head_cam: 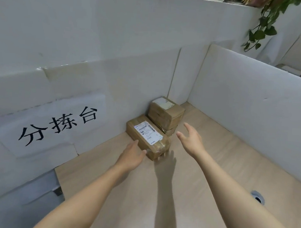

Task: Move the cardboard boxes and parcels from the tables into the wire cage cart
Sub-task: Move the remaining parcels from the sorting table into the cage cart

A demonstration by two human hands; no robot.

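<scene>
Hands: left hand (133, 157) open at front parcel (148, 138) | right hand (192, 140) open, hovering

Both hands (161, 147) open, reaching toward taped parcel (147, 139) on table (204, 173).

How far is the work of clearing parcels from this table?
Done: unclear, no wire cage cart in view. In hand: the open left hand and open right hand reach for the flat brown cardboard box with a white label, no grip yet. Left: this box and the stacked brown parcels behind it wait on the wooden table.
</scene>
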